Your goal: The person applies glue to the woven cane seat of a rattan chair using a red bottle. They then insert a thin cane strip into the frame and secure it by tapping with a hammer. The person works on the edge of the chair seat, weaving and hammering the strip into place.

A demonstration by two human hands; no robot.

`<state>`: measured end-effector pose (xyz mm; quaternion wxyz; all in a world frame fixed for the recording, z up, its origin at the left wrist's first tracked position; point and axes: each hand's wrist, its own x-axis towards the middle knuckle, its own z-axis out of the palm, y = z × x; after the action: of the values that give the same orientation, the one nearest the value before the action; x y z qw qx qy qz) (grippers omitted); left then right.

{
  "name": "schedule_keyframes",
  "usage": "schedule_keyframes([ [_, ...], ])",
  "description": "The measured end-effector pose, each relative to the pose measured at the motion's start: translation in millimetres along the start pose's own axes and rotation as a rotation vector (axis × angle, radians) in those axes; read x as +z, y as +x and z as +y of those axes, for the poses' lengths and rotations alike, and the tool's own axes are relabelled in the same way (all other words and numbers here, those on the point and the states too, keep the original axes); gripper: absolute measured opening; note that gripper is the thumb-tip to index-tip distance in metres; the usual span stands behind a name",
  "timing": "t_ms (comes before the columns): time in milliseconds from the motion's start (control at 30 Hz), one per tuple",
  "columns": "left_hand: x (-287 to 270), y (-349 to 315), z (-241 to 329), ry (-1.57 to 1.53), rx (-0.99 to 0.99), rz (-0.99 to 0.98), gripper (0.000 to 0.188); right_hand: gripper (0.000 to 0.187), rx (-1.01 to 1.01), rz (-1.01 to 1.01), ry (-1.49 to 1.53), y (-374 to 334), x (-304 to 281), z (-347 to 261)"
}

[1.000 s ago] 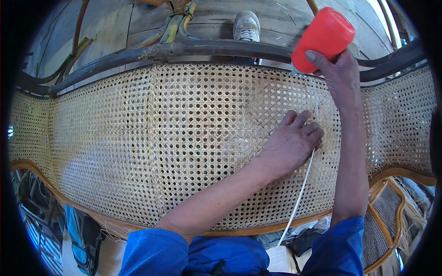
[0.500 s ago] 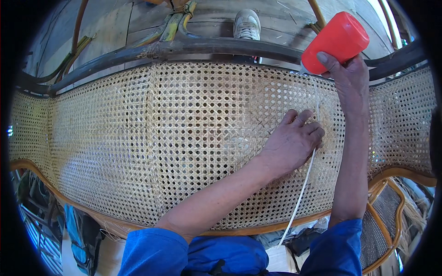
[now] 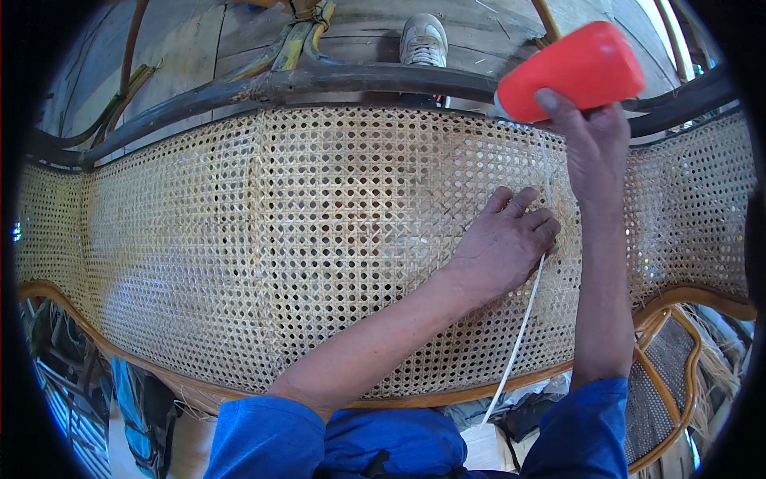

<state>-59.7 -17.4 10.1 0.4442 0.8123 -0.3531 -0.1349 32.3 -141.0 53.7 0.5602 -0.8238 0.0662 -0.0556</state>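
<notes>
A woven cane panel (image 3: 335, 239) with rows of small holes stretches across the view. My left hand (image 3: 507, 243) rests on its right half, fingers bent and closed on a thin pale cane strip (image 3: 523, 327). The strip runs up the panel beyond my fingertips, and its loose lower end hangs past the near wooden edge. My right hand (image 3: 594, 148) grips a red plastic bottle (image 3: 574, 76) above the far edge of the panel. The bottle lies tilted, its pale narrow end pointing left and down.
A dark rattan pole (image 3: 359, 78) borders the panel's far side, and a curved brown rim (image 3: 447, 395) its near side. Beyond lies a plank floor with a light shoe (image 3: 424, 41). A cane-backed frame (image 3: 666, 383) stands at lower right, a blue and dark bag (image 3: 136, 407) at lower left.
The red bottle has swung left and tipped flatter in my right hand, moving along the far edge. My left hand stays nearly in place on the strip.
</notes>
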Motion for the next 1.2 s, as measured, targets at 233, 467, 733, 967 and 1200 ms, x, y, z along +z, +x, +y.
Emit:
schedule_keyframes([
  [233,-2,-1,0,-0.01,-0.009,-0.01,0.029,0.046,0.076,0.035,0.147,6,-9,-4],
  [467,0,-1,0,-0.008,-0.004,0.007,0.028,0.049,0.17,0.001,0.071,7,-6,7],
  [733,1,0,0,-0.015,-0.002,0.039,0.027,0.052,0.143,-0.012,-0.004,8,0,11],
  [967,0,-1,0,-0.028,0.006,0.037,0.027,0.056,0.012,-0.091,-0.274,13,5,4],
  [1200,0,-1,0,-0.01,-0.012,0.0,0.029,0.042,-0.041,0.062,0.007,-9,0,-1],
])
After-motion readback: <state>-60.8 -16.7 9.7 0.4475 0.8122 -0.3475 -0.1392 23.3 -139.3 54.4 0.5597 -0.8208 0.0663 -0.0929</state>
